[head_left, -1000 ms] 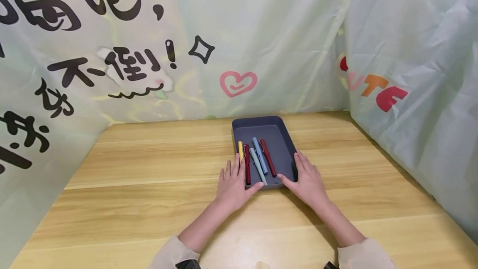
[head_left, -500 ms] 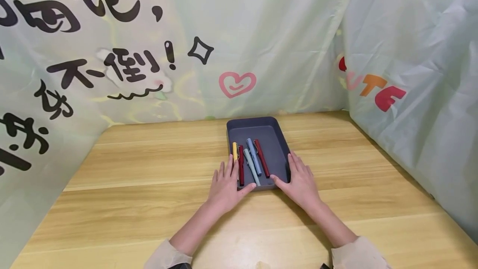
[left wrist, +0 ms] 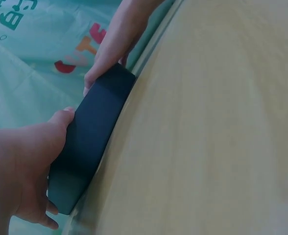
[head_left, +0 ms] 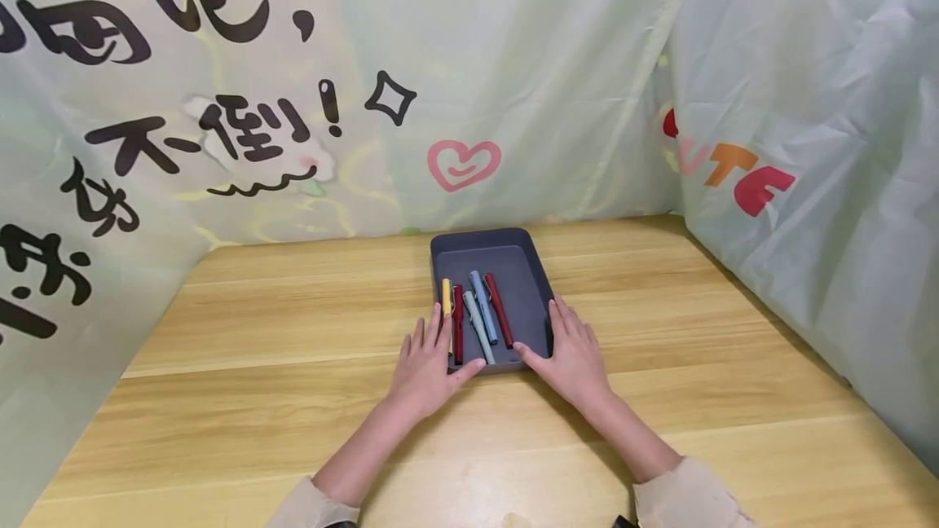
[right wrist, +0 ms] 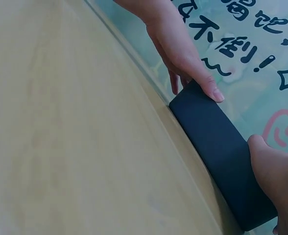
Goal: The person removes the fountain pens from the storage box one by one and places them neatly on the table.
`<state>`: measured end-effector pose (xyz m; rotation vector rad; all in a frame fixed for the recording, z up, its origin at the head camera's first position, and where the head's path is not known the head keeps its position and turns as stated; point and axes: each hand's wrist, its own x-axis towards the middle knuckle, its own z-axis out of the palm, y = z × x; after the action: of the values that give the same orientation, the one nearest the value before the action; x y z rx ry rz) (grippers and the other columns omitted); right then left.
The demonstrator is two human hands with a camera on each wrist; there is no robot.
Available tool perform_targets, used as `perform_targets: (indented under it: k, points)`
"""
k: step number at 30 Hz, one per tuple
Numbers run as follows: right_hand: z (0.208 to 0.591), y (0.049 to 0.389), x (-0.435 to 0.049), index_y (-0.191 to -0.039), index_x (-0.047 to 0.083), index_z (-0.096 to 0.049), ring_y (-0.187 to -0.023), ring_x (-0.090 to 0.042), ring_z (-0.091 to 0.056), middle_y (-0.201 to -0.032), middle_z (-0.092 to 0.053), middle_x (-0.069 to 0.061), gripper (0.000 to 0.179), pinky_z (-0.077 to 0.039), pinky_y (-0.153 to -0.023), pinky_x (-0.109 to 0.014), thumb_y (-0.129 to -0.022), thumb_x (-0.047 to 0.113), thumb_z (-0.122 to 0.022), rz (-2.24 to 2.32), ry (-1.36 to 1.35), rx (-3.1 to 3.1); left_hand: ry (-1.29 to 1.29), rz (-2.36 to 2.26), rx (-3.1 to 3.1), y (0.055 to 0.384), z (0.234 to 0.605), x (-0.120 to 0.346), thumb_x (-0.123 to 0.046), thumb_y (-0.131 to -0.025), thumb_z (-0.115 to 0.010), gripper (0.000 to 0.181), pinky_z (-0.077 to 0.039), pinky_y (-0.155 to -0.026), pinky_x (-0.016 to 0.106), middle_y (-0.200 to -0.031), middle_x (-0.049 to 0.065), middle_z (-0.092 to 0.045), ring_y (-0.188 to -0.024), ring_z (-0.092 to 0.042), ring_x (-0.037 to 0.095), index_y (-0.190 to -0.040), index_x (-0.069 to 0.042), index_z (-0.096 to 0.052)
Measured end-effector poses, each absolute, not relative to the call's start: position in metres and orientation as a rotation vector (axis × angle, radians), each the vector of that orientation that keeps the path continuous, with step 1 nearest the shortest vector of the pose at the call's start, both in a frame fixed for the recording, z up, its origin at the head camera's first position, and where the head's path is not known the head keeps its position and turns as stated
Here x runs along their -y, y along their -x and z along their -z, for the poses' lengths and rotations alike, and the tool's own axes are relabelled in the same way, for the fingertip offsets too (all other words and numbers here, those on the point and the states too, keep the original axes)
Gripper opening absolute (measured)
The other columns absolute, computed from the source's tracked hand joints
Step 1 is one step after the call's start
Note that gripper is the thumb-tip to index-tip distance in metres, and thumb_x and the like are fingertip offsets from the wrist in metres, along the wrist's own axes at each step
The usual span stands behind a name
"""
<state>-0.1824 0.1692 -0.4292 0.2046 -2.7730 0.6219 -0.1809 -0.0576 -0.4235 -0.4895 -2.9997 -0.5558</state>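
Observation:
A dark blue-grey tray (head_left: 530, 288) lies on the table, its near wall facing me. Inside it, toward the left, are several pens with clips: a yellow pen (head_left: 446, 292), a dark red pen (head_left: 458, 332), a pale grey-green pen (head_left: 477, 320), a blue pen (head_left: 484, 312) and a second dark red pen (head_left: 500, 312). My left hand (head_left: 421, 373) holds the tray's near left corner, fingers along the side, thumb at the near rim, partly covering the yellow pen. Mirroring it, my right hand (head_left: 575, 361) holds the near right corner. Both wrist views show the tray's outer wall (left wrist: 92, 139) between the thumbs.
The wooden table (head_left: 257, 398) extends around the tray on every side. Behind it hangs a printed cloth (head_left: 557, 88) with black characters and a pink heart, and another cloth (head_left: 822, 121) hangs along the right side.
Both hands and the tray have slid to the left over the table, the pens moving along inside it. The hold at the two near corners looks unchanged.

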Motion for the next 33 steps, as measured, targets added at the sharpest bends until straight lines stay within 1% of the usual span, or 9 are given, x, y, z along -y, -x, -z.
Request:
perform_targets:
  k: [9, 18, 24, 33]
  points:
    - [0.430, 0.185, -0.156, -0.138, -0.008, -0.032, -0.129, -0.038, -0.029, -0.144, -0.028, -0.021, 0.092, -0.021, -0.102, -0.055, -0.079, 0.057, -0.060, -0.619, -0.208, 2.767, 0.465, 0.581, 3.008, 0.180, 0.422, 0.071, -0.068, -0.084, -0.040, 0.090, -0.013, -0.105, 0.054, -0.153, 0.009, -0.003, -0.134, -0.011, 0.040, -0.146, -0.005, -0.023]
    - [0.430, 0.186, -0.144, -0.139, -0.007, -0.032, -0.129, -0.037, -0.028, -0.145, -0.028, -0.020, 0.093, -0.020, -0.103, -0.055, -0.078, 0.059, -0.059, -0.637, -0.215, 2.762, 0.457, 0.598, 2.999, 0.180, 0.422, 0.083, -0.067, -0.084, -0.042, 0.088, -0.014, -0.105, 0.055, -0.152, 0.010, -0.004, -0.133, -0.013, 0.041, -0.146, -0.006, -0.024]
    - [0.429, 0.185, -0.137, -0.139, -0.007, -0.031, -0.131, -0.036, -0.026, -0.146, -0.026, -0.019, 0.093, -0.019, -0.103, -0.054, -0.079, 0.058, -0.059, -0.634, -0.203, 2.782, 0.472, 0.608, 2.998, 0.180, 0.423, 0.090, -0.067, -0.084, -0.041, 0.089, -0.014, -0.105, 0.055, -0.153, 0.010, -0.003, -0.133, -0.013, 0.041, -0.146, -0.006, -0.022]
    - [0.429, 0.185, -0.124, -0.140, -0.006, -0.031, -0.131, -0.034, -0.026, -0.146, -0.025, -0.018, 0.093, -0.019, -0.104, -0.053, -0.080, 0.060, -0.056, -0.620, -0.195, 2.811, 0.487, 0.654, 2.981, 0.179, 0.423, 0.105, -0.067, -0.084, -0.042, 0.089, -0.016, -0.103, 0.057, -0.152, 0.011, -0.003, -0.132, -0.014, 0.043, -0.146, -0.004, -0.023]
